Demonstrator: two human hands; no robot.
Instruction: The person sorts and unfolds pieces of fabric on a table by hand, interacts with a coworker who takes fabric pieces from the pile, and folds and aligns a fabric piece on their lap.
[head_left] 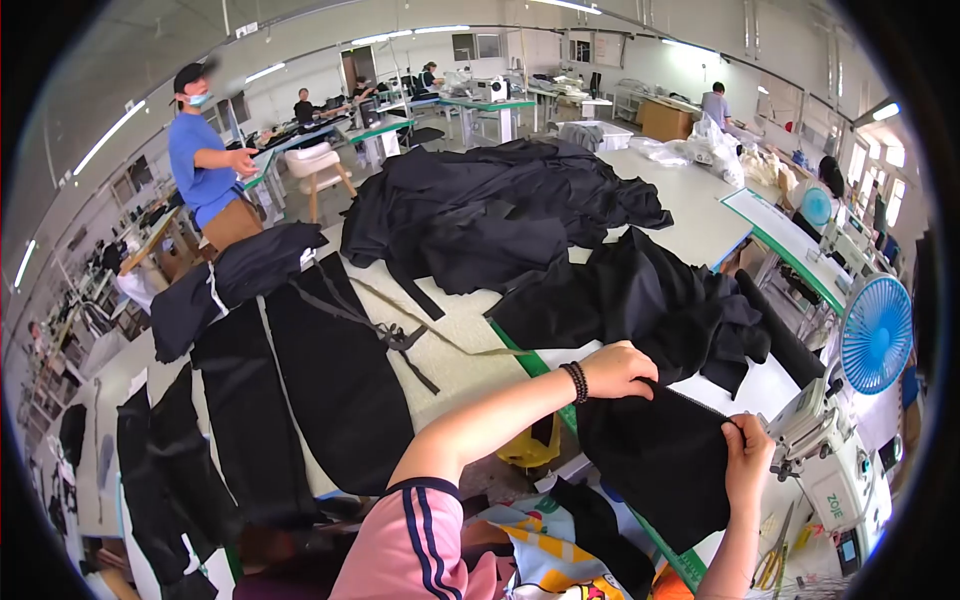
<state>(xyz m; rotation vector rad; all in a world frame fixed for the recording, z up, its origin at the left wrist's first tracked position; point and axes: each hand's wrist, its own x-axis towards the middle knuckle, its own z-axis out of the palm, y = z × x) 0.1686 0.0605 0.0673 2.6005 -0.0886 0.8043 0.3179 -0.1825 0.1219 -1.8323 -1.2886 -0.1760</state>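
Note:
A piece of black cloth (655,450) hangs between my two hands, its upper edge stretched from one to the other. My left hand (617,371), with a dark beaded bracelet at the wrist, is closed on the upper left corner. At the upper right corner my right hand (748,440) pinches the same edge, close to a white sewing machine (835,490). The cloth's lower part hangs over the green table edge. Just beyond my left hand lies a heap of black fabric (630,300).
A large black fabric pile (500,210) and flat black panels (335,385) cover much of the pale table (470,375). A blue fan (876,333) stands at the right. Scissors (775,560) lie beside the machine. A person in a blue shirt (200,165) stands at the left.

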